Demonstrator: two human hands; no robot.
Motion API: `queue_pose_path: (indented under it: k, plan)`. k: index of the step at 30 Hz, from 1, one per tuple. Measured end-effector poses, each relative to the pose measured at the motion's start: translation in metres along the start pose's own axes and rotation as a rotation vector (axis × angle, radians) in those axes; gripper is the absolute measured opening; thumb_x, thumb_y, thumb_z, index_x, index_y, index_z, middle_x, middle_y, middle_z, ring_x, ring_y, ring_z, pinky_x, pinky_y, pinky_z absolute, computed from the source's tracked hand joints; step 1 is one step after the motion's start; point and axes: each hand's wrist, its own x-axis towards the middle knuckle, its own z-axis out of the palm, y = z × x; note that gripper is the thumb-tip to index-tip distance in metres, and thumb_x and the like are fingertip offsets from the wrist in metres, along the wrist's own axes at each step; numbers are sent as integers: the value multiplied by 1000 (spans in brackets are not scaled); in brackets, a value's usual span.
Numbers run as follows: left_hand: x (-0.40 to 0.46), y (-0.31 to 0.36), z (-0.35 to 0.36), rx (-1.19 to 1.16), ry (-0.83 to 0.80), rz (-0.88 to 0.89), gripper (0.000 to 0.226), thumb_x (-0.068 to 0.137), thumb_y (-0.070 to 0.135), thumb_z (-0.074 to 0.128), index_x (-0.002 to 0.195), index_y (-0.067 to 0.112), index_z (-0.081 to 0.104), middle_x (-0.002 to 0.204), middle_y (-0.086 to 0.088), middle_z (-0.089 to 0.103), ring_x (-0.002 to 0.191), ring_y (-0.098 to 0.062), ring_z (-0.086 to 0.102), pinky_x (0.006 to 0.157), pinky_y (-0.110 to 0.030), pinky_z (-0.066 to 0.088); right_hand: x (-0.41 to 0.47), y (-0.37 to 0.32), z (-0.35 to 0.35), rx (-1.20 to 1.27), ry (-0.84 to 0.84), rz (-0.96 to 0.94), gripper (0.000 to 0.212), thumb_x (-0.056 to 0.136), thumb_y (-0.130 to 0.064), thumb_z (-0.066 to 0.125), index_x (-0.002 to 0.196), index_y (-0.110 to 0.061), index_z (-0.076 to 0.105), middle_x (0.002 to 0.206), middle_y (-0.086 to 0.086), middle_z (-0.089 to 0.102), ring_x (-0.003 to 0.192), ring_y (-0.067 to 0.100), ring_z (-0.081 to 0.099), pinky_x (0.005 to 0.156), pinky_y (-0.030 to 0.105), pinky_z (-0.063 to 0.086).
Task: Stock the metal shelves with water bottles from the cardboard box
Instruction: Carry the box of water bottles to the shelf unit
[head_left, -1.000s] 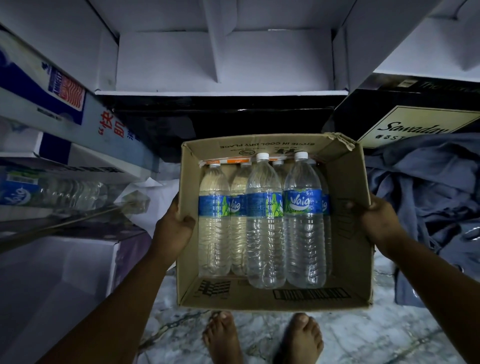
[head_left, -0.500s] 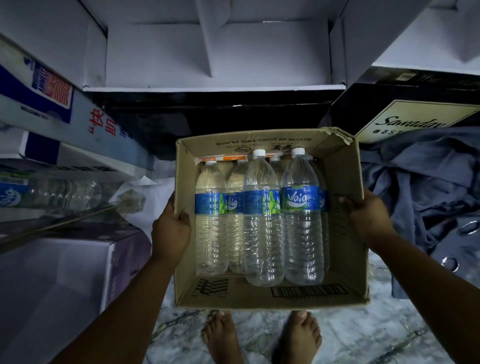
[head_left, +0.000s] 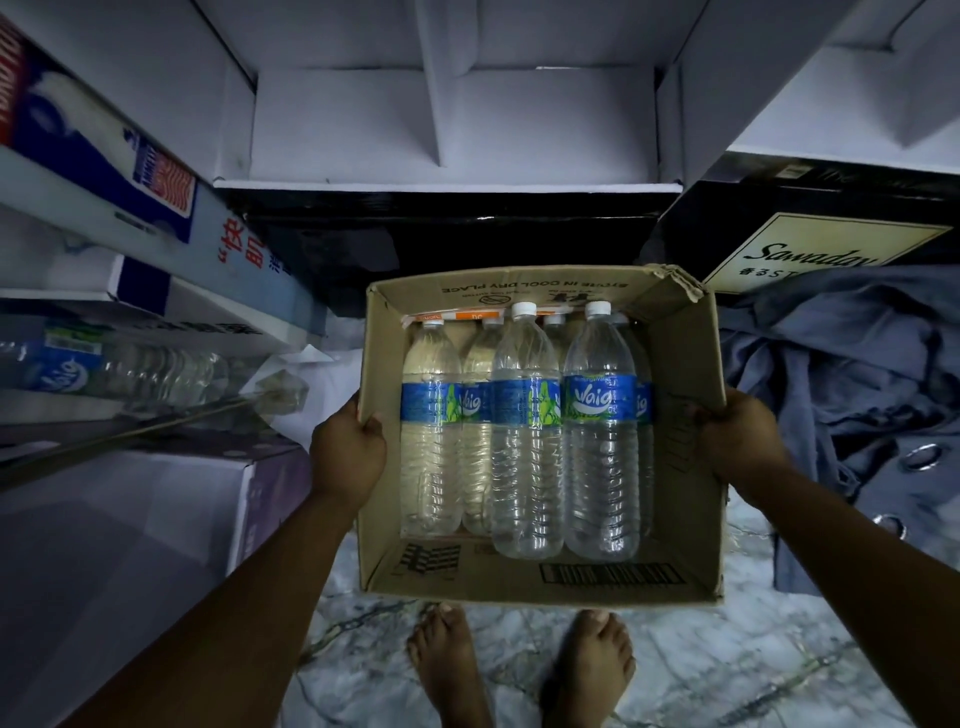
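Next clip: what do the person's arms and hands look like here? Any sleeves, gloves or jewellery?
Both forearms are bare as far as the frame shows: no sleeves in view. The left hand and right hand wear no gloves, and no rings, watch or bracelets are visible on them, though the lighting is dim.

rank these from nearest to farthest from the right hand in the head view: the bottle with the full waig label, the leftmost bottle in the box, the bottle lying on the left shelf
From the right hand:
1. Bottle with the full Waig label, on the box's right side.
2. Leftmost bottle, by the box's left wall.
3. Bottle on the shelf, lying far left, outside the box.
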Motion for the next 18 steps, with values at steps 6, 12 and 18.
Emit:
queue_pose_path:
  k: [6, 12, 18]
  plan:
    - [-27, 1, -17, -39, 9, 21, 39, 87, 17, 52, 121, 3, 66, 110, -21, 70, 102, -39, 65, 89, -42, 52, -35, 12, -1, 43, 96, 8, 22, 89, 0, 58, 110, 2, 65, 97, 23, 68, 93, 37, 61, 75, 36, 46]
    - [-57, 24, -56, -40, 25, 27, 30, 92, 2, 57, 120, 3, 66, 108, -22, 70, 101, -39, 64, 79, -29, 44, -77, 4, -28, 45, 121, 17, 22, 88, -1, 57, 108, -3, 66, 93, 22, 69, 92, 39, 62, 81, 46, 51]
    - [-103, 58, -118, 35, 45, -4, 27, 94, 7, 57, 119, 2, 66, 100, -28, 69, 95, -45, 63, 69, -28, 35, -133, -31, -85, 40, 138, -13, 20, 88, 4, 58, 106, 6, 65, 93, 27, 68, 90, 40, 62, 74, 38, 45]
